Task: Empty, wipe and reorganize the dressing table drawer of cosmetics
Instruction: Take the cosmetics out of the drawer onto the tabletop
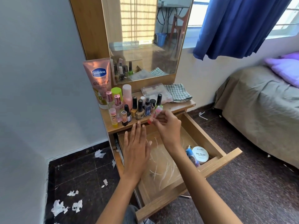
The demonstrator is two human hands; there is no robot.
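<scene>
"Vaseline" tube (pixel 99 81); "NAIL POLISH" tub (pixel 200 155)

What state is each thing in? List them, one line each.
Drawer: pulled open, nearly emptied.
Nail polish jar: lid on, in the drawer.
Left hand: open, holding nothing.
Right hand: holding a small pink bottle.
Checked cloth: folded on the tabletop.

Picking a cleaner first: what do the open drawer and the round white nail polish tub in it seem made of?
Open brown drawer: looks like wood or wood-grain laminate, matte, white scuffs on its floor. Round white nail polish tub: probably smooth plastic, slight sheen.
</scene>
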